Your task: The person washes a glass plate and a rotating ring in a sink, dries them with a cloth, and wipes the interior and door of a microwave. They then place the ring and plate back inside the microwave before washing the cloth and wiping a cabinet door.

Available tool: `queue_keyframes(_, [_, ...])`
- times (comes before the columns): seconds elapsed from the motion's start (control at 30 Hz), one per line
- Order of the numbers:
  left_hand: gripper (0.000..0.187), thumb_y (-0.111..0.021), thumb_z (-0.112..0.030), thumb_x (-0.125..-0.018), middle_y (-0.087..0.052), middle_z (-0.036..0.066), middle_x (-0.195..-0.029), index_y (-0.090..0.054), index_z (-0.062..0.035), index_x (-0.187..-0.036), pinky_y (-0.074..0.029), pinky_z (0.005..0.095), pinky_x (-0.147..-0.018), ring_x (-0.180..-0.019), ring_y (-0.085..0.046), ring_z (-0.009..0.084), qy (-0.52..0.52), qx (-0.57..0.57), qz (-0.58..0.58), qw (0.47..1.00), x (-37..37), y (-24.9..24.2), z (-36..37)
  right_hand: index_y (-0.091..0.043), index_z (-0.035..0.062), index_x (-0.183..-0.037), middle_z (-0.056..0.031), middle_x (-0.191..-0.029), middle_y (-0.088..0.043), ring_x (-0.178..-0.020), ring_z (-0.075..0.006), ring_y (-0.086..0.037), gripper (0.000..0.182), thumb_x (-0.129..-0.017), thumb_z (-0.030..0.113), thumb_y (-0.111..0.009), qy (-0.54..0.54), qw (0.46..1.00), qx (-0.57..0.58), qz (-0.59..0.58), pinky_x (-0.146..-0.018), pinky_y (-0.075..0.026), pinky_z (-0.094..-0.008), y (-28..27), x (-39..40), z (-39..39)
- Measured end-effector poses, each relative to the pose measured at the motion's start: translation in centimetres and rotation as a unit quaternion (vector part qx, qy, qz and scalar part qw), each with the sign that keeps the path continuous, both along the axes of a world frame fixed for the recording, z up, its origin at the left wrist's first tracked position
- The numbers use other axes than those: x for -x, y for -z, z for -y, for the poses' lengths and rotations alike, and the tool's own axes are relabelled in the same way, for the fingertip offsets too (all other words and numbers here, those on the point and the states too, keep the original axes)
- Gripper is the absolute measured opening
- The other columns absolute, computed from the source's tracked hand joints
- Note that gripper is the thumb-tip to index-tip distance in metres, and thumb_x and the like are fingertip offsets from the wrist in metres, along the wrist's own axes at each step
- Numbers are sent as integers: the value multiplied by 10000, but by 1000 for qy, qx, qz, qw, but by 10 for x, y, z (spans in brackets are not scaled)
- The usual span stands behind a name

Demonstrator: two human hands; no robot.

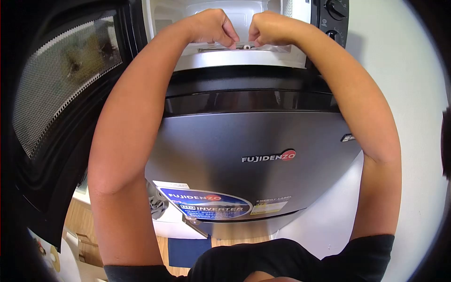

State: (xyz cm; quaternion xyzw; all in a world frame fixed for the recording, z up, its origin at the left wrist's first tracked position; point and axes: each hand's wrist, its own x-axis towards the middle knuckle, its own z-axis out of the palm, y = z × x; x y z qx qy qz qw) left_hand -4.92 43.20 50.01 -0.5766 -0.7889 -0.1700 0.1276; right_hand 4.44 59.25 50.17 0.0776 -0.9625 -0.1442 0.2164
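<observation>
A microwave (239, 59) stands open on top of a dark grey refrigerator (211, 141). Both of my hands are inside its opening, low at the front. My left hand (213, 29) has its fingers pressed together, tips down on a thin dark piece beside a small white round part (247, 47). Just right of that part, my right hand (268, 29) is curled with its fingertips down. What either hand pinches is too small to make out. Something clear and flat, perhaps plastic, lies under the fingers at the cavity's front edge.
The microwave door (70, 70) hangs open on the left, with a mesh window. Control knobs (336, 8) are at the upper right. A white wall (404, 70) runs down the right side. Below are a blue mat (188, 252) on a wooden floor and a white surface at lower left.
</observation>
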Motion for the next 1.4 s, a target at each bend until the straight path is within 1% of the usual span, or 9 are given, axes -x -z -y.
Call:
queue_keyframes(0.17, [204,-648,-248,-779,-655,181,-753,-709,-61,-836,-495,390,-602,-662,-632,313,-35,-69,52,996,28,-4,6,-689,3,-877,-154,-801,-674,-755,-245,-648,183,-714,87,-697,-51,998,29,-2,-694,-493,-325,5,-2,2])
queue_keyframes(0.57, [333,-665,-276,-783,-661,161,-980,-667,-69,-1044,-477,333,-813,-885,-632,270,-155,4,-119,981,27,-12,18,-688,16,-914,-188,-932,-657,-889,-336,-623,281,-715,-9,-491,-39,996,43,-70,-804,-487,-369,-1,-10,14])
queue_keyframes(0.73, [265,-686,-342,-765,-689,130,-836,-726,-93,-848,-504,362,-655,-787,-663,297,-117,-422,-183,880,-76,-23,48,-685,16,-933,-213,-946,-647,-915,-336,-619,335,-699,-45,-453,-75,984,99,-131,-831,-482,-372,-15,-17,10])
queue_keyframes(0.8, [339,-611,-296,-823,-665,153,-931,-644,-54,-1059,-475,309,-777,-879,-639,221,-104,-464,-180,861,-127,-1,63,-676,-15,-922,-200,-893,-662,-841,-294,-638,322,-696,-19,-446,-92,973,140,-158,-794,-486,-353,-18,-23,14])
queue_keyframes(0.9, [520,-478,-384,-869,-558,211,-1145,-509,61,-1137,-412,376,-946,-986,-590,248,-100,-567,-272,771,-223,162,169,-681,-12,-913,-192,-869,-666,-804,-279,-639,309,-703,1,-455,-136,965,139,-178,-765,-491,-347,-30,-26,11])
queue_keyframes(0.97, [689,-450,-496,-807,-555,204,-1144,-441,66,-1205,-306,456,-1038,-1122,-511,313,-9,-791,-520,321,-221,165,197,-687,-6,-895,-178,-840,-669,-782,-256,-640,298,-709,10,-455,-125,969,131,-170,-733,-494,-336,-32,-37,14])
queue_keyframes(1.2, [652,-341,-417,-871,-389,187,-1365,-336,24,-1350,-146,425,-1110,-1301,-323,269,24,-840,-104,532,-207,166,221,-680,-4,-904,-83,-787,-656,-721,-134,-596,239,-752,71,-511,-230,939,193,-170,-683,-482,-276,-43,-73,24])
queue_keyframes(1.37, [680,-309,-462,-870,-407,183,-1343,-293,-16,-1383,-166,449,-1091,-1277,-354,262,-9,-819,-176,546,-221,178,171,-668,-34,-917,-169,-816,-656,-713,-188,-604,263,-770,15,-455,-234,890,302,-247,-656,-499,-302,-39,-155,43])
queue_keyframes(1.4, [701,-307,-495,-870,-418,177,-1335,-285,-23,-1388,-166,445,-1089,-1269,-362,272,89,-753,-152,634,-226,184,161,-666,-39,-905,-156,-804,-651,-687,-178,-595,264,-776,8,-441,-271,867,298,-293,-637,-499,-294,-37,-168,36])
